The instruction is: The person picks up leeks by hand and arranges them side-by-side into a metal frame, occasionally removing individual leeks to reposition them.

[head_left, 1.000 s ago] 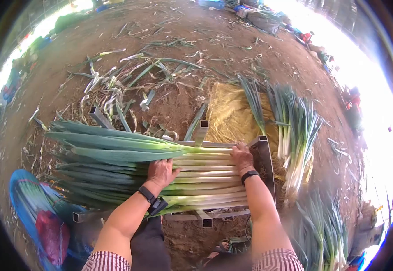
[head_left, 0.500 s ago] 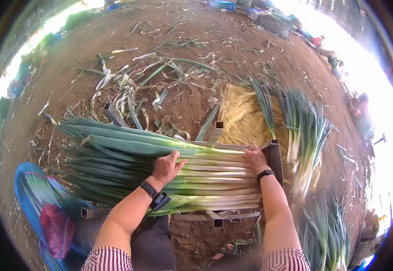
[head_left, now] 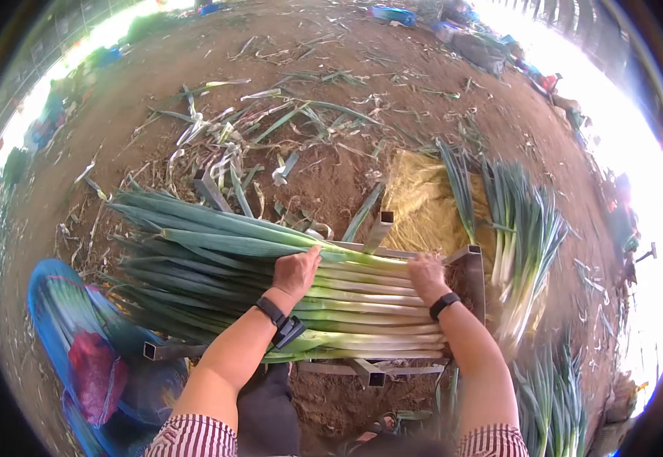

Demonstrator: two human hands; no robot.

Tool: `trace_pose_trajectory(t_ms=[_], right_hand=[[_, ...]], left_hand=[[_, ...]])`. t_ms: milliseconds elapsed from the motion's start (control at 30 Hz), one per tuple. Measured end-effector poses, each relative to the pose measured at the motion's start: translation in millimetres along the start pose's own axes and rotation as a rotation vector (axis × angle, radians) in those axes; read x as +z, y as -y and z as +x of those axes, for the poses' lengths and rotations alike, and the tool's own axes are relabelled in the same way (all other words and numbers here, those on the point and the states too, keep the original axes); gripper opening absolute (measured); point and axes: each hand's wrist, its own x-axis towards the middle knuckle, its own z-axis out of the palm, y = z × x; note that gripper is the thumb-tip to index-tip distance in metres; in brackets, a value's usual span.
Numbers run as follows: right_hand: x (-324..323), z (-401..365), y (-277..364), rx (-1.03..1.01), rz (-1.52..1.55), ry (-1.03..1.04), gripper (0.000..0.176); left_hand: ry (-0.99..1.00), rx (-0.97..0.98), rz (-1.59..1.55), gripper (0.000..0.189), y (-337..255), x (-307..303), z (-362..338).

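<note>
A thick layer of long green onions (head_left: 362, 312) lies side by side across a metal frame (head_left: 474, 286), dark leaves to the left and white stems to the right. My left hand (head_left: 297, 274) is closed around the stalk of a green onion at the far edge of the layer, where leaf meets pale stem. At the root end, my right hand (head_left: 427, 279) has its fingers curled on the end of the same far stalk. The fingertips of the right hand are partly hidden.
Square metal posts (head_left: 380, 232) stick up around the layer. More green onions (head_left: 518, 236) lie on a yellow sheet (head_left: 415, 190) at the right, with another pile (head_left: 552, 396) nearer. A blue bag (head_left: 54, 305) with a red net bundle (head_left: 97, 377) is at left. Leaf scraps litter the soil.
My left hand has moved from resting on the layer, thumb out, to closing round the far stalk. My right hand has curled tighter at the root end. The view has shifted slightly.
</note>
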Motion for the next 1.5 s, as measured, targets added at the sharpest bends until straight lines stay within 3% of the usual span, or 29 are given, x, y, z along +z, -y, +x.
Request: trace_pose_trajectory(t_ms=[167, 300, 400, 433, 467, 533, 733, 767, 1033, 1133, 1267, 1367, 1500], right_hand=[[-17, 10, 61, -0.143, 0.449, -0.208, 0.014], [-11, 9, 76, -0.063, 0.482, -0.323, 0.008], [-5, -5, 105, -0.173, 0.522, -0.370, 0.008], [-12, -10, 114, -0.259, 0.536, -0.519, 0.010], [-16, -11, 121, -0.257, 0.510, -0.538, 0.015], [-30, -11, 130, -0.188, 0.520, -0.390, 0.021], [-29, -14, 150, -0.106, 0.474, -0.338, 0.041], [-38, -11, 149, -0.095, 0.487, -0.227, 0.046], [-15, -14, 166, -0.073, 0.452, -0.401, 0.064], [-36, -10, 162, -0.066, 0.473, -0.199, 0.068], [-47, -7, 162, -0.061, 0.414, -0.156, 0.069], [-32, -6, 166, -0.075, 0.429, -0.189, 0.069], [-3, -6, 170, -0.093, 0.460, -0.404, 0.069]], left_hand=[[0.020, 0.006, 0.018, 0.020, -1, 0, 0], [0.037, -0.011, 0.040, 0.017, -1, 1, 6], [0.029, -0.012, 0.038, 0.019, 4, 4, 10], [0.026, -0.008, 0.033, 0.020, 4, 6, 10], [0.044, -0.020, 0.047, 0.019, 3, 6, 10], [0.075, -0.042, 0.078, 0.018, 1, 4, 14], [0.100, -0.028, 0.135, 0.014, 5, 8, 22], [0.102, -0.031, 0.112, 0.017, 7, 8, 22], [0.198, -0.022, 0.132, 0.020, 13, 6, 30], [0.202, -0.013, 0.163, 0.020, 15, 11, 32], [0.256, 0.007, 0.184, 0.021, 15, 6, 38], [0.226, -0.045, 0.103, 0.021, 13, 3, 38], [0.221, -0.059, 0.102, 0.021, 17, 8, 37]])
